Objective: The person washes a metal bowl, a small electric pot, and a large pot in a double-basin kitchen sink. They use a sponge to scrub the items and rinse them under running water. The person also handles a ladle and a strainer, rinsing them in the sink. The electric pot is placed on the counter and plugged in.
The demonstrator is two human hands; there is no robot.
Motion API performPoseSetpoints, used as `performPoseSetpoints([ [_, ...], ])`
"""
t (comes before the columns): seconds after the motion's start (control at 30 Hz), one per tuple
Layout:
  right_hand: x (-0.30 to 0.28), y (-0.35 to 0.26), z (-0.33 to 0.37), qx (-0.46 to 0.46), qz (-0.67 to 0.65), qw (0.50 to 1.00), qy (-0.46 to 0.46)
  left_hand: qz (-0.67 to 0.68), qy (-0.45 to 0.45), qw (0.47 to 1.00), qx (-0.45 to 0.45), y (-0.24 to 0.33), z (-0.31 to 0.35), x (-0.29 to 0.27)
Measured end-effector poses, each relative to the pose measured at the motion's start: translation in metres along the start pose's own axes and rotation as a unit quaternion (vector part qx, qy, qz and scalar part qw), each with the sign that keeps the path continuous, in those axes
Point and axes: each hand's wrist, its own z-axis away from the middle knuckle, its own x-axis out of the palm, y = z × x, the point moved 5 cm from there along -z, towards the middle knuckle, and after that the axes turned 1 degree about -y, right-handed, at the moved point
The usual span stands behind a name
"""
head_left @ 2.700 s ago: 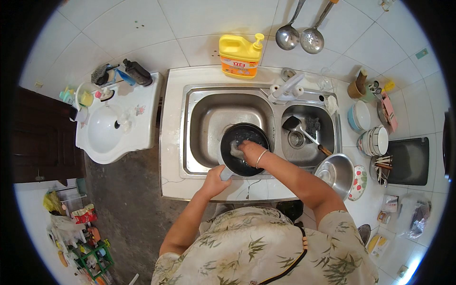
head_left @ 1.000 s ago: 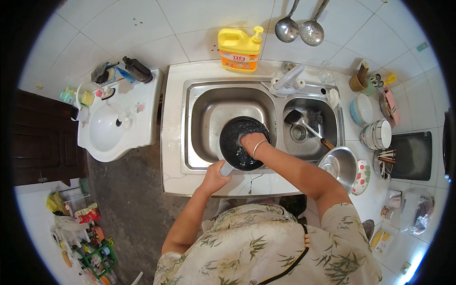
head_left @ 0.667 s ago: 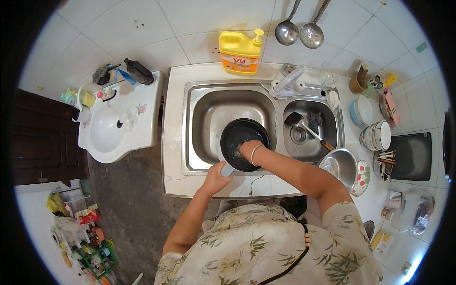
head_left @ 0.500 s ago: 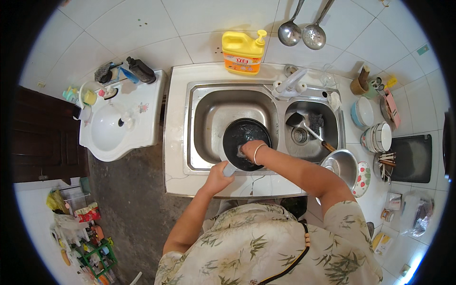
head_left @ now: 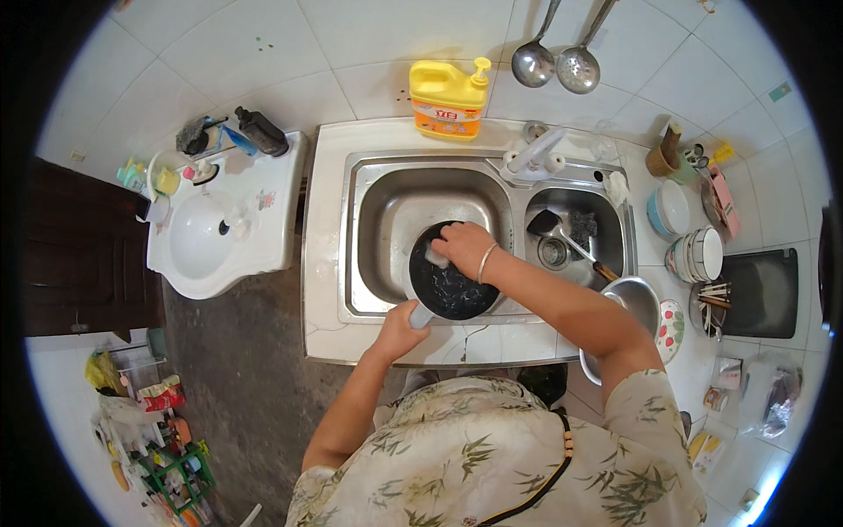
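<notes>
1. The white counter [head_left: 325,263] was the largest thing near the person, and the steel double sink [head_left: 349,255] was set into it, so both basins were within reach of the arms.
2. The black pan [head_left: 457,294] was over the near right part of the larger basin, I suppose so that drips would fall inside (whether it rested on the rim, I could not tell).
3. The yellow jug [head_left: 446,104] stood behind the sink against the wall, probably to be near but not in the way.
4. The spatula [head_left: 576,245] leaned in the smaller basin, leaving the larger one for the pan.
5. The two hands were apart. The left hand [head_left: 400,331] was closed around the grey handle [head_left: 421,316], it seems to keep the pan from turning. The right hand [head_left: 466,249] was bent over the pan's far side.
6. The pale wad [head_left: 434,256] was held under its fingers, likely for pressing against the inside.
</notes>
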Motion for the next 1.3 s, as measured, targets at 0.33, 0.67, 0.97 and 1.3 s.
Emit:
performPoseSetpoints([
  [0.33,0.019,0.005,0.043,-0.035,0.174,0.949,-0.262,0.022,0.015,1.0,0.006,0.0,-0.003,-0.004],
  [0.67,0.055,-0.031,0.011,0.084,-0.4,0.893,-0.188,-0.003,0.017,1.0,-0.002,0.0,-0.004,0.006],
  [0.97,0.083,0.057,-0.011,0.375,-0.393,0.828,0.139,0.002,0.062,0.998,-0.022,-0.003,-0.013,-0.007],
  [1.3,0.064,0.008,-0.012,0.243,-0.165,0.944,-0.15,-0.026,0.046,0.998,0.037,0.01,-0.02,-0.002],
])
